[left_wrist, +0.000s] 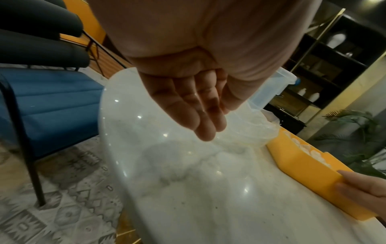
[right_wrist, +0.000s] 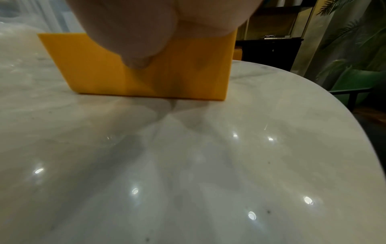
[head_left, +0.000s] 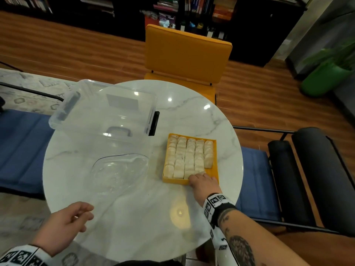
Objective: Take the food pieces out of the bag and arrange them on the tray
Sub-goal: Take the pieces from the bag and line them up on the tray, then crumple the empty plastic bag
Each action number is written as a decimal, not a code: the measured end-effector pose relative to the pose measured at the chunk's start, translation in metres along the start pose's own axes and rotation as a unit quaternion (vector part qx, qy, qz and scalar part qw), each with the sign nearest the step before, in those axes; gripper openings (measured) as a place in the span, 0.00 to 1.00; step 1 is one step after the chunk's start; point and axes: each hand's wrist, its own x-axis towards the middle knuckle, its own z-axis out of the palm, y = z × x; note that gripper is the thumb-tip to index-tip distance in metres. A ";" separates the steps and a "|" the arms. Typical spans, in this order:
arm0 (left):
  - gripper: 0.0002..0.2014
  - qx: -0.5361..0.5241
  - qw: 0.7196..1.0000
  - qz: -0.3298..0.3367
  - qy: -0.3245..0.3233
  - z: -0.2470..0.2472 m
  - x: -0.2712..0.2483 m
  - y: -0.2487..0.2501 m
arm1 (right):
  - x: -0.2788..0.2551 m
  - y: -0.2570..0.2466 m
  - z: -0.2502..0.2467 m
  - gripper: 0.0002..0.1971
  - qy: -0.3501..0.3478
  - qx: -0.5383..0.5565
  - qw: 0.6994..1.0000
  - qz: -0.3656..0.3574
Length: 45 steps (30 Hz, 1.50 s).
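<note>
I have the yellow tray on the round marble desk, toward its right side, with pale food pieces packed in five rows that fill nearly all of it; a small bare patch of tray floor shows at the near right corner. My right hand sits on the tray's near edge, its fingers over the rim touching the nearest pieces. From the right wrist view the thumb lies against the outer wall, so this grip pinches the tray wall between thumb and fingers. My left hand hovers above the desk's near left edge, grip loosely spread, fingers relaxed and holding nothing. The clear plastic bag lies flattened on the desk just left of the tray; I cannot tell whether anything is in it. Behind the bag stands a clear storage box with dark latches. A yellow chair stands beyond the desk.
</note>
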 end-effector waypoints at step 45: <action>0.32 -0.261 0.850 0.367 -0.273 0.027 -0.050 0.281 | -0.108 -0.124 -0.146 0.25 0.343 0.552 0.757 -0.067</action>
